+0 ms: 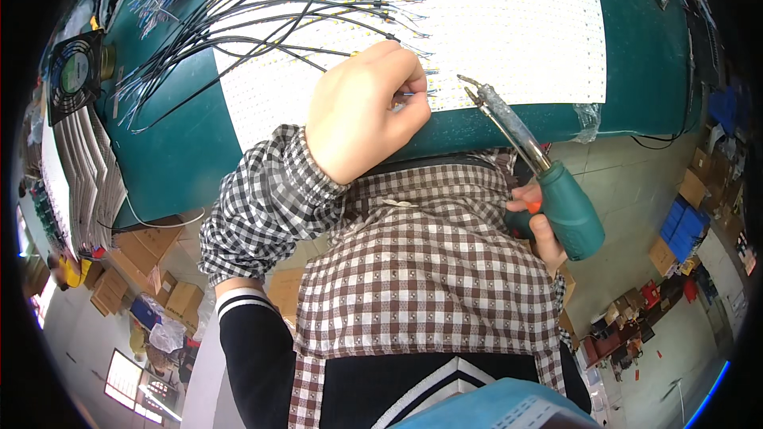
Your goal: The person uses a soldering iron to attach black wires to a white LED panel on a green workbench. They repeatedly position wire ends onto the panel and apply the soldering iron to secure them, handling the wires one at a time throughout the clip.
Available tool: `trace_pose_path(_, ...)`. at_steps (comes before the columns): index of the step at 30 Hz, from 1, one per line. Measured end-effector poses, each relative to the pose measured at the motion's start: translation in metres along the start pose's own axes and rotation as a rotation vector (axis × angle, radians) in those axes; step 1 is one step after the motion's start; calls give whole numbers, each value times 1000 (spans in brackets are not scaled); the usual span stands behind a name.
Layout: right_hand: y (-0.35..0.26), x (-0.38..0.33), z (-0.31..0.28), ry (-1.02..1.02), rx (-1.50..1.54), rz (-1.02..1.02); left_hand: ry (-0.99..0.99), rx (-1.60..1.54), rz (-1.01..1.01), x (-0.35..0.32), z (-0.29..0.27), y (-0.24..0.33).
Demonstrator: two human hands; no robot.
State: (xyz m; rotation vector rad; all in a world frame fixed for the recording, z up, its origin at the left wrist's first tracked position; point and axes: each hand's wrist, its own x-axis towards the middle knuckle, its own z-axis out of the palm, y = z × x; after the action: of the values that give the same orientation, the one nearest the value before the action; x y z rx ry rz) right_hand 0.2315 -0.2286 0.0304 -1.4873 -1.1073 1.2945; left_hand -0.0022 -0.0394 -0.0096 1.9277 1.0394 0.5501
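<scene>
Face mask (509, 407), six o'clock; left grip (366, 107) pinches wires (411, 94), right grip (547, 240) holds soldering gun (571, 214): apparently aligning; next needs steadiness.

A brown-and-white checked fabric apron (429, 278) with matching straps covers the torso at lower centre. Left of it, a black-and-white gingham sleeve cover (266, 199) gathers into a ruffled cuff above the bare left hand (366, 107). The black top (258, 357) beneath has white-striped trim; a pale blue pleated mask (501, 409) crosses the bottom edge.
</scene>
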Motion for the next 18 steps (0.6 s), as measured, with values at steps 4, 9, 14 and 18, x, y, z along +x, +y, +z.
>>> trace_pose_path(4,0,-6,0,-11,-3,34,8,-31,-30,-1,0,2)
trace_pose_path(9,0,-5,-5,-72,-28,30,18,-20,-15,-1,3,2)
trace_pose_path(14,5,-9,5,110,44,104,24,2,-12,-1,2,3)
trace_pose_path(18,9,-16,7,169,24,105,28,49,6,-1,4,3)
